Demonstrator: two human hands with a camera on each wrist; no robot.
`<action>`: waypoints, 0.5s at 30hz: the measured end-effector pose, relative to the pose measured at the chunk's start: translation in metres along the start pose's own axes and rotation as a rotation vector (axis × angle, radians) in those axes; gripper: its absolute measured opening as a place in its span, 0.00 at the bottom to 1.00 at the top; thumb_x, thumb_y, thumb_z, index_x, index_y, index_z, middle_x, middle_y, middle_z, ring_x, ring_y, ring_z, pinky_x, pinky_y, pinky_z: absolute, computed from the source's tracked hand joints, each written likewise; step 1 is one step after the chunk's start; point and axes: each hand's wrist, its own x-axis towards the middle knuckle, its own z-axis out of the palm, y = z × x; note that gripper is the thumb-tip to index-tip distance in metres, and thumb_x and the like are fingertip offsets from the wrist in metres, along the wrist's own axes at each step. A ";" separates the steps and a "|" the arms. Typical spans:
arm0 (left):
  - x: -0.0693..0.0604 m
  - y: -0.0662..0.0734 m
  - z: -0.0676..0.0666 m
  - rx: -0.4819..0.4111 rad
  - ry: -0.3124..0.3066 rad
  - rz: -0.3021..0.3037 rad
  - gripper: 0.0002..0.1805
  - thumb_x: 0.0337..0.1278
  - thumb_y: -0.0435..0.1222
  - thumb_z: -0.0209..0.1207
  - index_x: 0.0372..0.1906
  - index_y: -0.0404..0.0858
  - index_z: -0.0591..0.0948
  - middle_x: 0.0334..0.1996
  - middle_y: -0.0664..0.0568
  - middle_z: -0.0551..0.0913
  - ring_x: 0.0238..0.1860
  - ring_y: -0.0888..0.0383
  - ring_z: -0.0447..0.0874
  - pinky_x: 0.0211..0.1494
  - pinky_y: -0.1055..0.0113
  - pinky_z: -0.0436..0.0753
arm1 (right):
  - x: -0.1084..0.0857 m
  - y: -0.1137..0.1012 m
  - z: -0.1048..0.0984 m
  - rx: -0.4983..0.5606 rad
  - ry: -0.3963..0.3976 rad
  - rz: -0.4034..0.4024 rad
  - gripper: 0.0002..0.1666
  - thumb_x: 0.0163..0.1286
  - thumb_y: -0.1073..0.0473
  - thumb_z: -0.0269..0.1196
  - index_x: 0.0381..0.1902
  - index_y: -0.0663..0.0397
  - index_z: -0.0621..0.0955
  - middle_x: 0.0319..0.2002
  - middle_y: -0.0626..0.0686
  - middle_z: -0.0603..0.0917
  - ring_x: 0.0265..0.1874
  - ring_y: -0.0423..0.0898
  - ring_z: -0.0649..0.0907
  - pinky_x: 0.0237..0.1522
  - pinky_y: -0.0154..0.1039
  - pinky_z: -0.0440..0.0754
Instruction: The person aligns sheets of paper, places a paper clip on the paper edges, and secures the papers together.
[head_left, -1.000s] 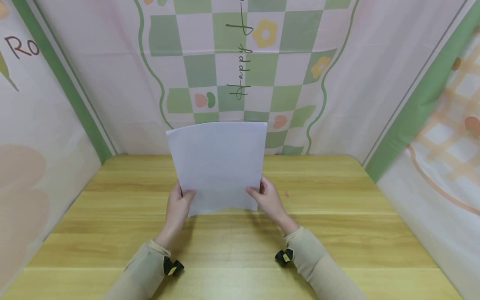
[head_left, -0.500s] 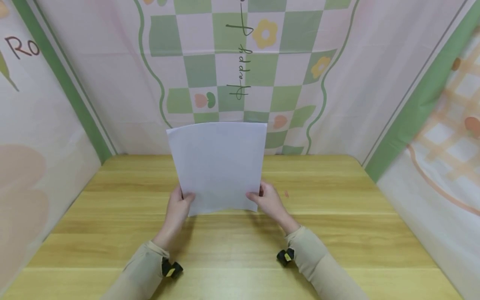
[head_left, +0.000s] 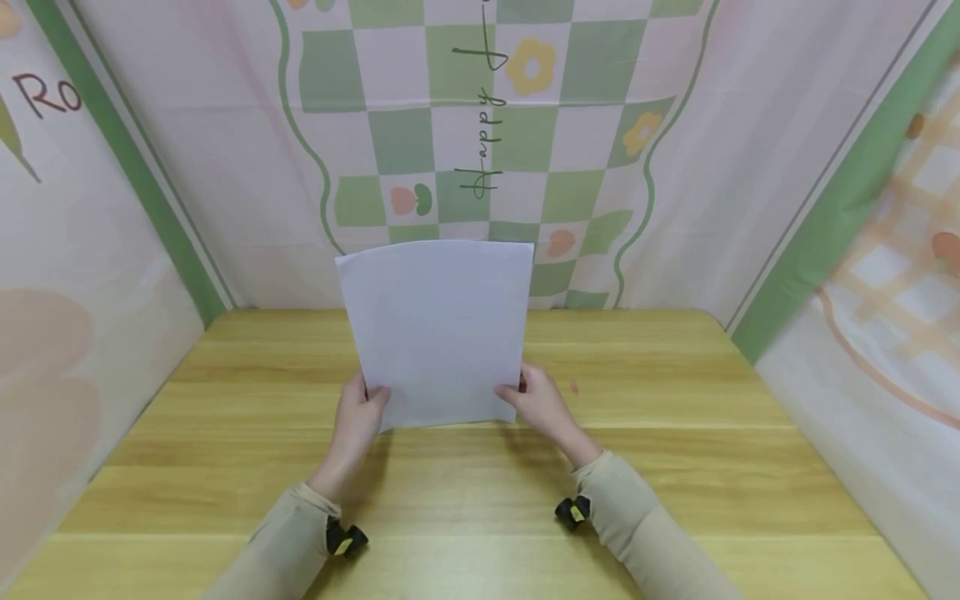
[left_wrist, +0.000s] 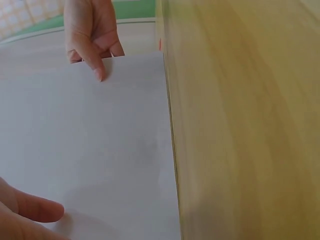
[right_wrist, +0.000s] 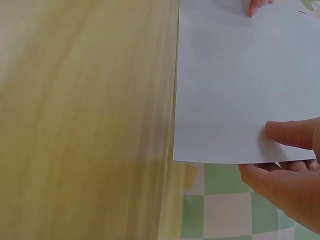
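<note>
White rectangular paper point(head_left: 442, 333), held up before us over the yellow wood-grain counter point(head_left: 457, 508), our left grip point(head_left: 356, 419) pinching its left edge, our right grip point(head_left: 542, 407) pinching its right edge.

The left hand point(head_left: 357, 419) and right hand point(head_left: 544, 407) hold white paper point(head_left: 438, 329) by opposite edges.

Left fingers point(head_left: 355, 388) and right fingers point(right_wrist: 271, 184) pinch, thumbs point(head_left: 380, 397) pointing inward, forearms point(head_left: 281, 542) converging forward.

head: above, forward-down, farther | left, right wrist: close, facing inward | shared: paper point(head_left: 438, 333)
</note>
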 end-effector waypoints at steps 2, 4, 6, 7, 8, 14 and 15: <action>-0.001 0.001 0.000 0.002 -0.003 0.002 0.23 0.61 0.25 0.47 0.62 0.26 0.66 0.63 0.33 0.68 0.67 0.40 0.64 0.69 0.47 0.62 | 0.000 0.000 0.000 -0.002 0.002 0.001 0.18 0.63 0.69 0.60 0.51 0.68 0.77 0.49 0.66 0.82 0.47 0.57 0.82 0.47 0.48 0.81; -0.002 0.002 0.000 0.004 -0.005 0.001 0.23 0.61 0.25 0.47 0.62 0.26 0.66 0.64 0.33 0.68 0.67 0.40 0.63 0.69 0.47 0.62 | -0.001 0.000 -0.001 -0.001 0.003 0.002 0.18 0.64 0.69 0.60 0.52 0.69 0.77 0.49 0.66 0.82 0.48 0.57 0.82 0.48 0.48 0.81; -0.002 0.003 0.000 0.007 -0.005 0.002 0.24 0.61 0.25 0.47 0.63 0.26 0.65 0.64 0.33 0.67 0.67 0.40 0.63 0.69 0.47 0.61 | -0.001 0.000 -0.001 -0.005 0.005 -0.001 0.18 0.64 0.68 0.60 0.52 0.69 0.77 0.50 0.66 0.82 0.48 0.58 0.82 0.48 0.48 0.81; -0.003 0.003 0.000 0.006 -0.004 0.003 0.24 0.61 0.25 0.47 0.63 0.26 0.65 0.64 0.33 0.68 0.67 0.40 0.63 0.69 0.47 0.62 | -0.002 0.000 -0.002 -0.004 0.005 -0.003 0.18 0.64 0.68 0.60 0.52 0.68 0.77 0.50 0.66 0.82 0.48 0.58 0.82 0.48 0.49 0.81; -0.003 0.003 0.000 0.006 -0.001 0.006 0.24 0.61 0.25 0.48 0.63 0.26 0.66 0.64 0.33 0.68 0.67 0.40 0.63 0.69 0.47 0.62 | -0.002 0.000 -0.002 -0.003 0.005 -0.005 0.18 0.64 0.68 0.60 0.52 0.68 0.77 0.49 0.66 0.82 0.48 0.58 0.82 0.48 0.49 0.81; -0.003 0.004 0.000 0.013 0.026 0.006 0.22 0.59 0.26 0.51 0.59 0.26 0.69 0.61 0.33 0.72 0.64 0.40 0.68 0.67 0.48 0.66 | -0.003 0.000 -0.003 0.018 0.015 -0.019 0.19 0.64 0.68 0.61 0.53 0.68 0.76 0.49 0.66 0.82 0.47 0.58 0.83 0.46 0.47 0.82; -0.003 0.005 0.000 0.013 0.030 0.005 0.21 0.59 0.26 0.51 0.58 0.26 0.69 0.60 0.32 0.72 0.63 0.40 0.70 0.66 0.48 0.68 | -0.003 0.000 -0.003 0.027 0.019 -0.019 0.19 0.63 0.68 0.61 0.53 0.68 0.76 0.49 0.67 0.82 0.47 0.58 0.83 0.46 0.47 0.82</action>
